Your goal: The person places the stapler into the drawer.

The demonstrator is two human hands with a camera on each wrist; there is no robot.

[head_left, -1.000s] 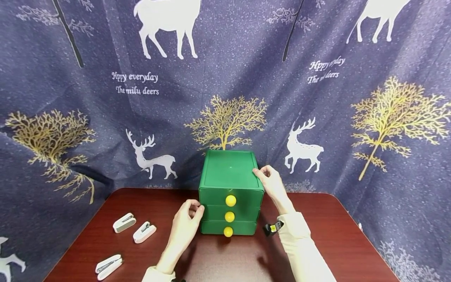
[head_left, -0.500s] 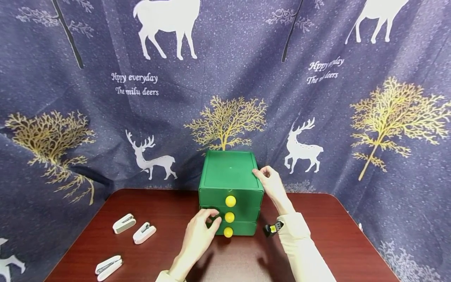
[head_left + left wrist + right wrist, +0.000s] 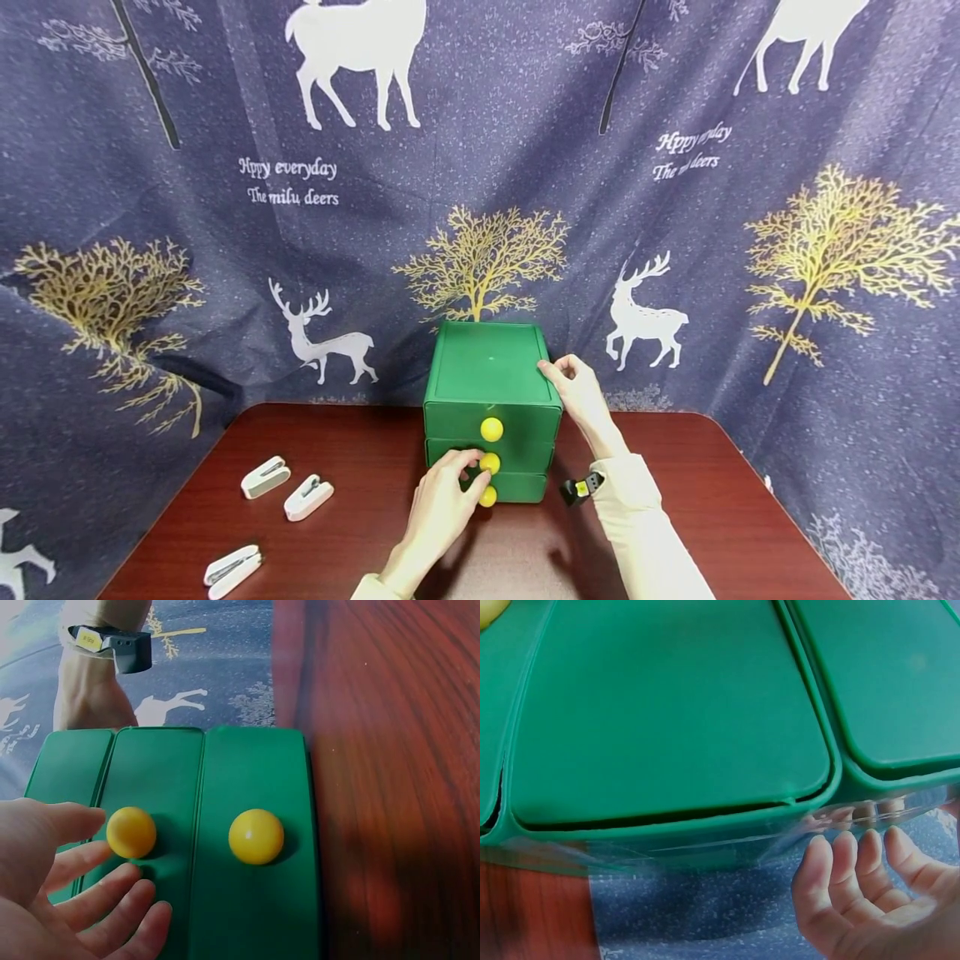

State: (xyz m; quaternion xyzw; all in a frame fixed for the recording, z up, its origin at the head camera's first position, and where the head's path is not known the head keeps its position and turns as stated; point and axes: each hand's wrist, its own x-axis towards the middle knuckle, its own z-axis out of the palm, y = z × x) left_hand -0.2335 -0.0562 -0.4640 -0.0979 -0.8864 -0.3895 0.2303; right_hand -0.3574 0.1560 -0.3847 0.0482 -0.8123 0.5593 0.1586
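A green cabinet of three stacked drawers stands on the table, each drawer with a round yellow knob. My left hand is at the middle knob, thumb and index fingertips right at its edge and the other fingers loosely spread before the drawer front. The bottom knob is just below the thumb; the top knob sits above the hand. At the cabinet's upper right edge rests my right hand, thumb on the top edge. Its fingertips touch the glossy side wall.
Three white staplers lie on the table's left part: one at the back, one nearer the cabinet and one at the front. A dark blue cloth with deer and trees hangs behind the reddish-brown table.
My left hand has moved right from the cabinet's left side, across the drawer front to the middle knob. The right hand stays at the upper right edge. Drawers and staplers have not moved.
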